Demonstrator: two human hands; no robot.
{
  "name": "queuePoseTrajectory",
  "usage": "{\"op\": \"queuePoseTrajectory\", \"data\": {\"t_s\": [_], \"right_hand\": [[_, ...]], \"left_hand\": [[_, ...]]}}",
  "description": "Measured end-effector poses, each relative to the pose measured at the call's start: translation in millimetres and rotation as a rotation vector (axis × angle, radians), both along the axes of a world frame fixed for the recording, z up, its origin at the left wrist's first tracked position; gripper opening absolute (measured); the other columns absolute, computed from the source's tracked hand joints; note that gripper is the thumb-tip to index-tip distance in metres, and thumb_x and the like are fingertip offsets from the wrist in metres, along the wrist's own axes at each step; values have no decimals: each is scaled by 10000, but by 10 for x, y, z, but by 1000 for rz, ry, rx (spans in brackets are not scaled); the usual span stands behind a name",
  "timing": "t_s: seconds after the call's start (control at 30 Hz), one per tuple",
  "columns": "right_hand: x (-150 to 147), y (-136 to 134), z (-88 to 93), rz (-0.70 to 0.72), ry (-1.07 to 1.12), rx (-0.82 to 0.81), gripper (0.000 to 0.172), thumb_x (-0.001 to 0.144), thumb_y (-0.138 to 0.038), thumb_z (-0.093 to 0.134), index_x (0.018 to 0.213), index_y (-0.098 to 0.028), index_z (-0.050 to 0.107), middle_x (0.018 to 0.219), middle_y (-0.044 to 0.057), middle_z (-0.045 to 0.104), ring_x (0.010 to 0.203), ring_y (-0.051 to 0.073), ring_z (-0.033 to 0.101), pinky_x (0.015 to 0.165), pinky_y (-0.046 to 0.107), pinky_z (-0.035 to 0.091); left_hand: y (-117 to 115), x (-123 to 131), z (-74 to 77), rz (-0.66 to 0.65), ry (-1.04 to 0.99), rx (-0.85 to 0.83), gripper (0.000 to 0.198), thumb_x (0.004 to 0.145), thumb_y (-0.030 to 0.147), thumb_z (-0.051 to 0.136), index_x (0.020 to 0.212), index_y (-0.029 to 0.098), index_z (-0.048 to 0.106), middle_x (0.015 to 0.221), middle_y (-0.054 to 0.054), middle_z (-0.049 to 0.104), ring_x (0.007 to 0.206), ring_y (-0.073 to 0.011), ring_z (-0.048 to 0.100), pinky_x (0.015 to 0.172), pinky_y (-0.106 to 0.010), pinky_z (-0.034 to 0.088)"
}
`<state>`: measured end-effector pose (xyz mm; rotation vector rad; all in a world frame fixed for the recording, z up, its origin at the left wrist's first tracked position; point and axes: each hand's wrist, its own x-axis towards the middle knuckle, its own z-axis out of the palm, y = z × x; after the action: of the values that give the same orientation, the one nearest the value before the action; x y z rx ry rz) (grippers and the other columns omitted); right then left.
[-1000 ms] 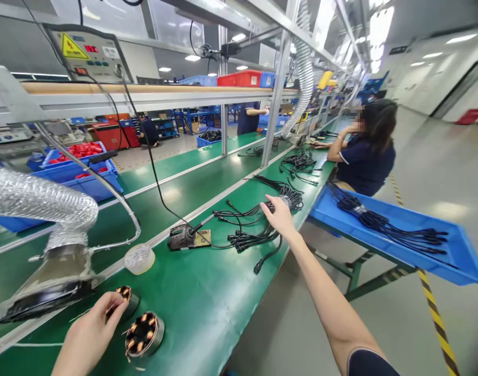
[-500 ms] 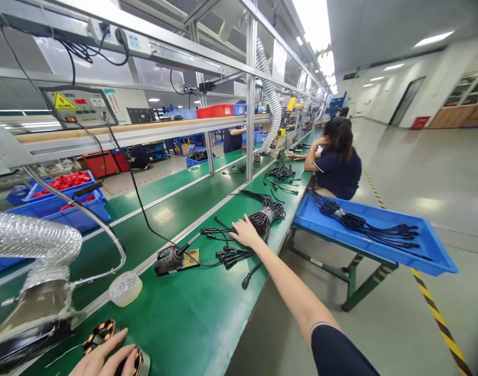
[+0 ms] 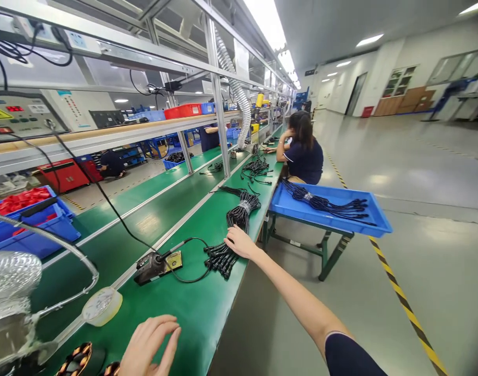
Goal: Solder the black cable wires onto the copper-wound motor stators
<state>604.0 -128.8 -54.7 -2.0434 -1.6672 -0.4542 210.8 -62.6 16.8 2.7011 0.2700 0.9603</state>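
My right hand (image 3: 240, 242) reaches far out over the green bench (image 3: 192, 313) and grips a bundle of black cables (image 3: 229, 237) near its plug ends. My left hand (image 3: 151, 344) hovers low over the near bench, fingers spread, holding nothing. Just left of it lie two round motor stators with copper windings (image 3: 80, 357), partly cut off by the frame edge.
A soldering iron stand (image 3: 153, 265) with its cord sits left of the cables. A tape roll (image 3: 102, 305) and a silver extraction hose (image 3: 12, 277) are at left. A blue tray of cables (image 3: 364, 209) stands right of the bench. A seated person (image 3: 301, 151) works farther along.
My right hand has drawn the cable bundle toward me along the bench edge. My left hand has come off the stators and opened. My view has lifted and turned right.
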Motion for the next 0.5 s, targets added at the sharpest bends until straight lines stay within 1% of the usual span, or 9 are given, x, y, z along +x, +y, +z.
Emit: {"op": "queuePoseTrajectory", "data": {"t_s": [0.07, 0.13, 0.2, 0.23, 0.27, 0.3, 0.33, 0.43, 0.5], "right_hand": [[-54, -69, -30, -15, 34, 23, 288, 997, -326, 412, 845, -195, 619, 932, 57, 644, 1171, 185, 545, 1146, 410, 312], [-99, -103, -47, -15, 62, 44, 275, 993, -319, 421, 848, -201, 623, 919, 49, 649, 1176, 181, 543, 1134, 410, 324], [-133, -118, -51, -6, 84, 64, 269, 987, -320, 432, 846, -206, 631, 917, 45, 653, 1147, 185, 557, 1126, 423, 325], [-146, -123, -49, 0, 93, 74, 267, 984, -320, 436, 849, -207, 636, 924, 47, 654, 1131, 189, 563, 1119, 430, 328], [-157, -128, -44, 6, 100, 84, 265, 983, -317, 437, 856, -208, 642, 938, 51, 656, 1117, 193, 567, 1107, 434, 337], [-166, -132, -37, 11, 107, 93, 264, 982, -312, 435, 866, -207, 647, 955, 57, 656, 1108, 196, 568, 1091, 433, 350], [-173, -136, -29, 16, 112, 101, 265, 983, -307, 432, 873, -206, 651, 971, 62, 656, 1103, 199, 567, 1072, 428, 367], [-187, -150, -9, 16, 124, 121, 280, 987, -298, 419, 865, -199, 651, 986, 72, 653, 1100, 207, 563, 1016, 409, 405], [-190, -155, -6, 4, 129, 135, 299, 992, -295, 406, 844, -195, 646, 979, 76, 650, 1089, 210, 567, 996, 406, 415]], "left_hand": [[-70, 248, 78, -51, 114, -31, 125, 915, 300, 547, 865, 255, 653, 954, -56, 699, 893, -200, 662, 749, -298, 552], [-131, 518, 142, -92, 233, -77, 154, 933, 314, 518, 889, 242, 647, 1007, -67, 680, 954, -203, 647, 806, -310, 551], [-150, 807, 172, -125, 332, -110, 161, 937, 309, 506, 991, 239, 642, 1129, -81, 643, 1048, -209, 622, 903, -329, 530], [-135, 954, 169, -129, 371, -112, 195, 934, 300, 507, 1076, 241, 628, 1216, -90, 605, 1100, -213, 604, 952, -338, 509], [-105, 1099, 154, -106, 401, -105, 250, 929, 290, 511, 1155, 238, 604, 1291, -100, 558, 1131, -218, 591, 977, -344, 493], [-61, 1237, 129, -57, 436, -90, 299, 926, 283, 513, 1212, 228, 577, 1329, -110, 523, 1130, -222, 592, 970, -345, 492], [-7, 1364, 96, 11, 479, -69, 324, 925, 281, 514, 1238, 215, 561, 1322, -118, 517, 1110, -226, 601, 946, -345, 497], [167, 1651, -15, 175, 611, 1, 302, 936, 273, 493, 1216, 191, 573, 1198, -120, 555, 1020, -225, 633, 859, -327, 504], [261, 1758, -70, 212, 653, 23, 299, 941, 257, 477, 1216, 198, 579, 1141, -112, 581, 990, -222, 644, 836, -318, 497]]}}
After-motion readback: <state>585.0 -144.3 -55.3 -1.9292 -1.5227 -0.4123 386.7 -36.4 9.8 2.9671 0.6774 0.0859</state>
